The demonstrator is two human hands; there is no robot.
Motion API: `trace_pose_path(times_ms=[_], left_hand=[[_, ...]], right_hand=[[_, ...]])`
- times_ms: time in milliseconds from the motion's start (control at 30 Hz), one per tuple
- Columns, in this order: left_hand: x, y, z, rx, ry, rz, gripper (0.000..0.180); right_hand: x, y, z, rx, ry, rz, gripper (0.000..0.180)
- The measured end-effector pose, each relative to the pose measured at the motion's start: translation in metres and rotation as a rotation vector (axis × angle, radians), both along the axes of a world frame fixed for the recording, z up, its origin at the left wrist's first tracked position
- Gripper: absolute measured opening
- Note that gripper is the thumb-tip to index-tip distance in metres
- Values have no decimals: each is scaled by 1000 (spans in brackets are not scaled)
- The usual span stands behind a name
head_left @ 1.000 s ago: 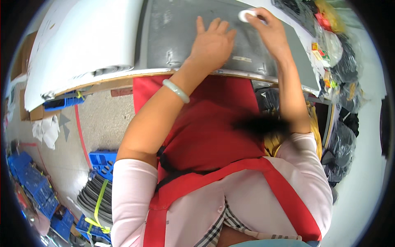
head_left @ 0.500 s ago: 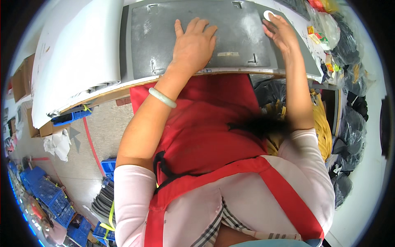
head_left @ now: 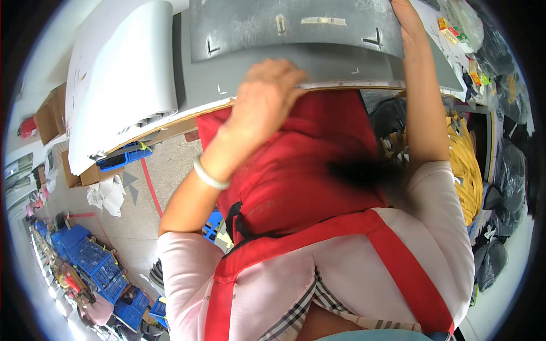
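1. Head view, template: a dark grey template (head_left: 296, 38) with L-shaped slots and pale tape strips sits at the far side of the bench (head_left: 452, 57), over a grey sheet (head_left: 318, 65). Its near edge appears raised, judging by the bow and the shade beneath.
2. Head view, right hand: the right hand (head_left: 407, 20) is at the template's right edge, presumably to support it from that side. The upper border cuts off the fingers; whether they are closed cannot be told.
3. Head view, left hand: the left hand (head_left: 263, 99) is over the near bench edge, below the template and apart from it. Fingers are blurred and loosely bent; no object is seen in them. This position appears to leave the template unobstructed.
4. Head view, marks: white corner marks (head_left: 222, 90) show on the sheet; their shape matches the slots, which probably served as their guide.
5. Head view, surroundings: a pale roll (head_left: 122, 62) occupies the left of the bench and limits room there. Small packets (head_left: 455, 33) lie to the right. Black bags (head_left: 492, 264) and a yellow bundle (head_left: 464, 170) crowd the right side; blue crates (head_left: 94, 258) stand at left.
6. Head view, obstruction: a dark blur (head_left: 364, 173) hides part of the red apron (head_left: 296, 170).
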State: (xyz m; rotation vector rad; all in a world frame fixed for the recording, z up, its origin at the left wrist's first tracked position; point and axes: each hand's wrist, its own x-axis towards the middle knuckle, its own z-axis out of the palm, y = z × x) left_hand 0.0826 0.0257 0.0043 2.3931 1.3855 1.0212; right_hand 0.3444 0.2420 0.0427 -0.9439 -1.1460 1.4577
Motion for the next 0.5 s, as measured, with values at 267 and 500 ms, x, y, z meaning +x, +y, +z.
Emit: trace_pose_path(times_ms=[267,500], left_hand=[[-36,30,-2,-396,-78,-29,20],[-17,40,-67,-39,122,-34,16]], right_hand=[[4,-1,-21,-60,98,-40,31],[-174,-113,57,54,285,471,58]])
